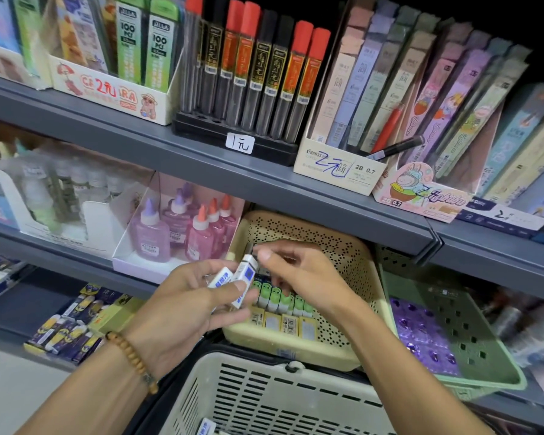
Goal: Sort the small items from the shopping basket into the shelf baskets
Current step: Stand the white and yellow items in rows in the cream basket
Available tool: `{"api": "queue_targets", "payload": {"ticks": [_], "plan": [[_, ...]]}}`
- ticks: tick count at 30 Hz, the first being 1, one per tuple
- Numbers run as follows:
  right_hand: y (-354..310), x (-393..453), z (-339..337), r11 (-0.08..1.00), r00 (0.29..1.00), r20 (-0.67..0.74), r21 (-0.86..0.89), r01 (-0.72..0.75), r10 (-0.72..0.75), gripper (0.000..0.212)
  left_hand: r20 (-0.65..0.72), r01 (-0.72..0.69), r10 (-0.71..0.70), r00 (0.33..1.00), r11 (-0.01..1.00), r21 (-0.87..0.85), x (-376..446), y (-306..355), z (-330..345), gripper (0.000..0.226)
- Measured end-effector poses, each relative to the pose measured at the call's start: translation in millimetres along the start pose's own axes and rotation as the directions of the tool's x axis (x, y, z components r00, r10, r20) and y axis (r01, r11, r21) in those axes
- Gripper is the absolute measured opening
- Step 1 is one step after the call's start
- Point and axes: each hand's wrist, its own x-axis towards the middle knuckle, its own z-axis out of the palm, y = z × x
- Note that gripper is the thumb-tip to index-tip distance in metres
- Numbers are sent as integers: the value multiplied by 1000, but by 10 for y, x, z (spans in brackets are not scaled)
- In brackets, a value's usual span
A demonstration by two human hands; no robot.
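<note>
Two bare hands meet in front of a stationery shelf, above the rim of a cream shopping basket point(264, 390) that fills the bottom of the head view. The left hand point(182, 306), a wooden bead bracelet point(132, 359) on its wrist, has its fingers curled round a small cluster of white erasers with blue labels point(233, 282), holding them upright just over the front edge of a pale yellow perforated shelf basket point(352, 265). The right hand point(299, 274) reaches in from the right with its thumb and fingers bent toward the top of the tallest eraser; whether the fingertips actually pinch it cannot be told. Inside the yellow basket, a row of green-and-white erasers point(280, 298) stands behind a line of yellow barcoded packets point(283, 323). A green shelf basket point(471, 328) with purple items sits just beside it on the right. More white erasers point(206, 428) lie at the bottom of the shopping basket. Pink and purple glue bottles point(182, 230) stand in a white tray to the left, and on the shelf above, red- and black-capped lead tubes point(248, 76) stand in a black rack.
</note>
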Motion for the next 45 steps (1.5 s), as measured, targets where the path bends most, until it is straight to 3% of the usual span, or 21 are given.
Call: {"api": "queue_targets", "payload": {"ticks": [3, 7, 13, 17, 21, 23, 26, 27, 29, 31, 35, 40, 45], "plan": [[-122, -64, 122, 990, 988, 129, 124, 64, -80, 6, -5, -20, 20, 1000, 997, 69, -9, -16, 12, 28], [-116, -125, 139, 981, 997, 68, 192, 14, -27, 8, -96, -7, 5, 995, 1000, -16, -3, -41, -31, 23], [-94, -257, 186, 966, 997, 80, 257, -13, -8, 9, 2, -202, 210, 978, 937, 286, -38, -57, -52, 22], [-96, -292, 219, 955, 997, 83, 297, -15, -10, 12, -39, -280, 314, 949, 891, 357, -17, -68, -5, 52], [-20, -295, 165, 972, 989, 150, 229, -48, 14, 12, -29, -286, 317, 948, 888, 359, 15, -88, 80, 48], [21, -260, 22, 984, 985, 171, 171, -49, 20, 14, -20, -327, 392, 920, 792, 516, 41, -163, 99, 34], [146, -114, -428, 987, 986, -42, 17, -161, 161, 15, 166, -410, 563, 810, 339, 847, 20, -257, 70, 24], [196, -48, -594, 973, 969, -138, -81, -218, 206, 16, 259, -425, 531, 806, 216, 879, 8, -275, 69, 29], [299, 93, -829, 893, 949, -201, -333, -301, 245, 19, 369, -443, 435, 821, 78, 893, 7, -301, 67, 32], [394, 243, -905, 810, 943, -187, -484, -333, 276, 21, 422, -474, 394, 816, 39, 880, 18, -296, 64, 27], [488, 462, -915, 696, 928, -209, -614, -371, 309, 17, 478, -528, 386, 789, 30, 849, 64, -296, -12, 27], [584, 664, -799, 744, 889, -152, -498, -447, 432, 20, 482, -535, 387, 786, 33, 844, 104, -326, -59, 28], [713, 697, -720, 780, 918, -188, -485, -396, 349, 20, 502, -546, 377, 778, 10, 838, 110, -330, -62, 28]]}}
